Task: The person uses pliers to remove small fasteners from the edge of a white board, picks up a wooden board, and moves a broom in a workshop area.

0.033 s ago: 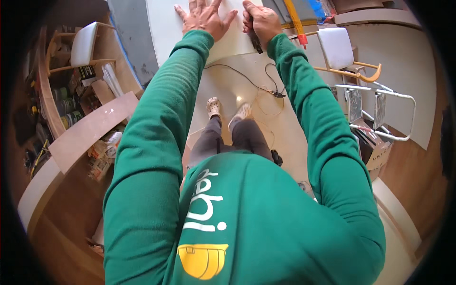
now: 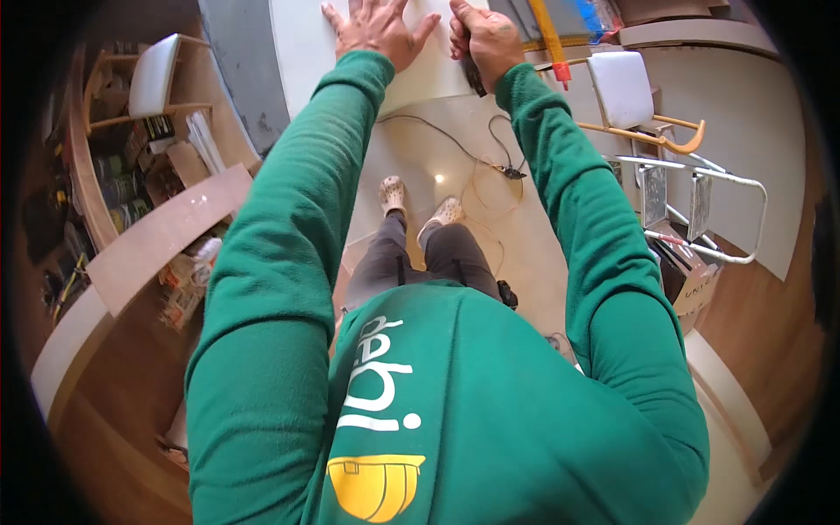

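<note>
Grey worktop point(image 2: 245, 61); white sheet point(image 2: 302, 52) on it, cut off above; left hand point(image 2: 378, 37) spread on sheet, as before, partly cropped; right shoe point(image 2: 448, 210), earlier blurred, now sharp; dark tool point(image 2: 473, 79), mostly hidden, in closed right hand point(image 2: 488, 42) at sheet's edge

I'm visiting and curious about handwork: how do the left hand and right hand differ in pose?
The left hand lies palm down with fingers spread on the white sheet; the right hand is curled around a narrow dark object. The left hand is farther in over the sheet, the right hand near its right edge. Both are bare and come out of green sleeves.
</note>
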`<action>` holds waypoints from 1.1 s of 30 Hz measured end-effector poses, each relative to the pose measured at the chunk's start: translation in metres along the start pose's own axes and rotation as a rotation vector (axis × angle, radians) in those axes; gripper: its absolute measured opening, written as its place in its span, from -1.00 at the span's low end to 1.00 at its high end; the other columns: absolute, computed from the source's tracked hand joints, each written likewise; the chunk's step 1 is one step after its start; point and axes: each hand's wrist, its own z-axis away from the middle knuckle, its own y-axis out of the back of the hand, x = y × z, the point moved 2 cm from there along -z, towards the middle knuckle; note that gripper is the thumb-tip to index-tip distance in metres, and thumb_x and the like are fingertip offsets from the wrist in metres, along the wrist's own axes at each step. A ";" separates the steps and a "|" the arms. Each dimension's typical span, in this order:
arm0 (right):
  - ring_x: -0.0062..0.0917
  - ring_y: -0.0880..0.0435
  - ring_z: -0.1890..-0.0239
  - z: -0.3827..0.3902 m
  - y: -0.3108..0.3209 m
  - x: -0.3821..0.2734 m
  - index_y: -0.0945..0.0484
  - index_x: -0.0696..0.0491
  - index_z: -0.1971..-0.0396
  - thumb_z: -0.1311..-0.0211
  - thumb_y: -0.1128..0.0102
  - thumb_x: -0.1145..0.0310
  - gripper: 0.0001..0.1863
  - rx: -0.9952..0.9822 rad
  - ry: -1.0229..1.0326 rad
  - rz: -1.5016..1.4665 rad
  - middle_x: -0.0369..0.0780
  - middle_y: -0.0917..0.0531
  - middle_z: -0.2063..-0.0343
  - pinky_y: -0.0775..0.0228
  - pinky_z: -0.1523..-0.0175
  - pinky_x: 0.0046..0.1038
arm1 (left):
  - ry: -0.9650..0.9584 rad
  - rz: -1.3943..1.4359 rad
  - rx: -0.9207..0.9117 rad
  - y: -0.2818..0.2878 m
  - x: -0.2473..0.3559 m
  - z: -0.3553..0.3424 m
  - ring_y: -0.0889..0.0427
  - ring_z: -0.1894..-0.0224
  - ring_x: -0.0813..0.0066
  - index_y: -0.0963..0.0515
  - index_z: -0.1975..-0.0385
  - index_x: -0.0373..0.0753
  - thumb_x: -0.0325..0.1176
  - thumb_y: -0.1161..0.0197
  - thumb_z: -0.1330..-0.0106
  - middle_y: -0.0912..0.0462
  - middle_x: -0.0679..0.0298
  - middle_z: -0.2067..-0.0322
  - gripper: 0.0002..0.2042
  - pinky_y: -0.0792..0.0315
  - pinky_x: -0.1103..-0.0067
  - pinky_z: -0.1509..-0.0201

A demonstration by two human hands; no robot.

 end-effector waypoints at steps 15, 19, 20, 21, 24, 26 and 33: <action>-0.67 -0.34 0.68 0.011 0.007 0.004 -0.50 -0.01 0.47 -0.56 -0.05 0.21 -0.68 -0.117 -0.032 -0.030 -0.41 -0.38 0.69 -0.19 0.57 -0.57 | -0.050 -0.066 0.088 -0.017 0.006 -0.026 0.08 -0.60 -0.07 -0.19 -0.52 0.06 0.37 0.00 -0.37 -0.01 0.04 -0.57 -0.20 0.19 -0.08 -0.59; -0.72 -0.35 0.67 0.012 0.005 0.012 -0.63 0.01 0.23 -0.54 -0.10 0.24 -0.80 -0.061 -0.001 0.049 -0.46 -0.42 0.65 -0.23 0.55 -0.60 | -0.077 -0.072 0.097 -0.017 0.011 -0.032 0.08 -0.60 -0.07 -0.19 -0.52 0.06 0.37 0.00 -0.37 -0.01 0.03 -0.57 -0.20 0.19 -0.08 -0.59; -0.74 -0.34 0.66 0.013 0.003 0.017 -0.66 0.02 0.16 -0.53 -0.12 0.25 -0.80 -0.050 0.021 0.071 -0.47 -0.43 0.64 -0.23 0.55 -0.62 | -0.079 -0.074 0.100 -0.018 0.010 -0.032 0.08 -0.60 -0.07 -0.19 -0.52 0.06 0.37 0.00 -0.37 -0.01 0.03 -0.57 -0.20 0.19 -0.08 -0.59; -0.76 -0.34 0.66 0.011 0.005 0.018 -0.68 0.02 0.09 -0.52 -0.14 0.25 -0.79 -0.038 0.043 0.092 -0.49 -0.44 0.63 -0.23 0.55 -0.63 | -0.076 -0.074 0.104 -0.017 0.010 -0.035 0.08 -0.60 -0.07 -0.19 -0.52 0.06 0.37 0.00 -0.37 -0.01 0.03 -0.57 -0.19 0.19 -0.07 -0.59; -0.78 -0.31 0.66 0.021 0.004 0.012 -0.66 0.03 0.32 -0.52 -0.15 0.20 -0.74 -0.161 0.087 -0.049 -0.48 -0.46 0.64 -0.14 0.55 -0.65 | -0.072 -0.087 0.102 -0.022 0.006 -0.035 0.09 -0.60 -0.06 -0.18 -0.53 0.05 0.38 0.00 -0.36 -0.01 0.03 -0.57 -0.19 0.19 -0.07 -0.59; -0.79 -0.28 0.66 0.035 0.003 0.004 -0.63 0.03 0.46 -0.54 -0.14 0.18 -0.66 -0.120 0.122 -0.010 -0.48 -0.45 0.66 -0.08 0.55 -0.65 | -0.062 -0.093 0.098 -0.024 0.001 -0.032 0.09 -0.60 -0.06 -0.18 -0.53 0.05 0.38 0.00 -0.36 -0.01 0.03 -0.57 -0.19 0.19 -0.07 -0.59; -0.78 -0.25 0.64 0.064 0.016 -0.003 -0.49 0.06 0.62 -0.54 -0.14 0.11 -0.51 -0.109 0.341 0.158 -0.47 -0.36 0.73 -0.02 0.53 -0.59 | -0.054 -0.102 0.110 -0.024 -0.001 -0.035 0.09 -0.61 -0.06 -0.18 -0.53 0.05 0.38 0.00 -0.36 0.00 0.03 -0.57 -0.18 0.19 -0.05 -0.60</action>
